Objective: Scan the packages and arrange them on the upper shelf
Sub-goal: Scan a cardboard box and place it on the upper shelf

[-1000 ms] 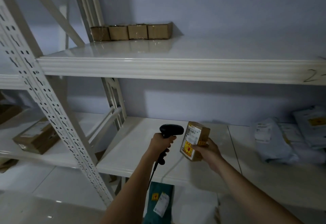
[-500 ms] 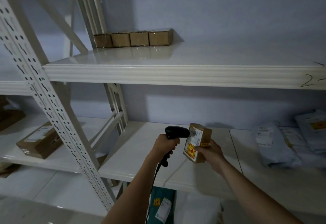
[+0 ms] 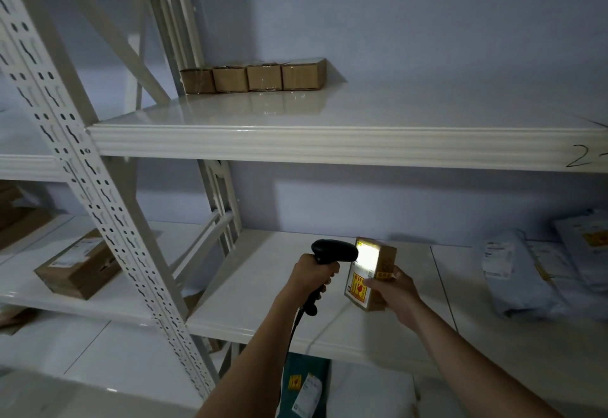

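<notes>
A small cardboard package (image 3: pixel 370 273), gripped in the right hand (image 3: pixel 394 296) above the lower shelf (image 3: pixel 263 286), is being scanned by the scanner (image 3: pixel 332 253) clasped in the left hand (image 3: pixel 312 278); placement beside the row of boxes (image 3: pixel 253 76) on the upper shelf (image 3: pixel 329 148) is judged next.

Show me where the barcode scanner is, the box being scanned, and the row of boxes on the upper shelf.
barcode scanner (image 3: pixel 334 251), head view, on its black head.
box being scanned (image 3: pixel 385 261), head view, on its brown side face.
row of boxes (image 3: pixel 253 78), head view, on the front of the third box from the left.

Glossy shelf (image 3: pixel 329 151) – matt cardbd boxes (image 3: pixel 253 77)
</notes>
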